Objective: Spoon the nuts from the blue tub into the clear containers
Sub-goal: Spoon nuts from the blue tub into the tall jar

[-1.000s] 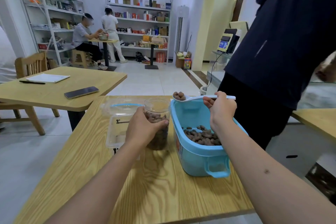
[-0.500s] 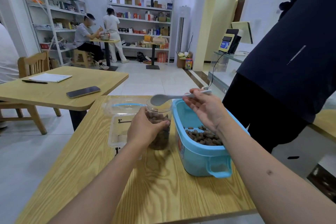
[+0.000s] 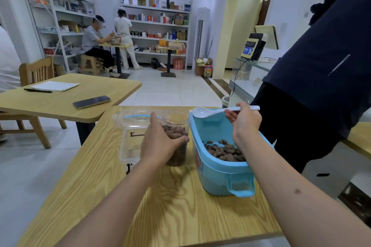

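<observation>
A blue tub (image 3: 218, 174) stands on the wooden table (image 3: 180, 206) with brown nuts (image 3: 224, 149) heaped at its near end. Left of it is a clear round jar (image 3: 176, 120), more than half full of nuts; my left hand (image 3: 160, 144) grips it from the near left side. My right hand (image 3: 244, 122) holds the handle of a white spoon (image 3: 208, 112). The spoon's bowl is empty and hovers over the tub's far left rim, just right of the jar's mouth.
A clear rectangular container (image 3: 130, 138) with a blue-handled lid lies behind and left of the jar. A person in dark clothes (image 3: 321, 78) stands close at the table's right side. Another table (image 3: 60, 100) to the left carries a phone (image 3: 91, 102), paper and pen.
The spoon carried nuts above the tub's far rim, tipped them over the jar, and has now swung back right, empty. My left hand stayed on the jar.
</observation>
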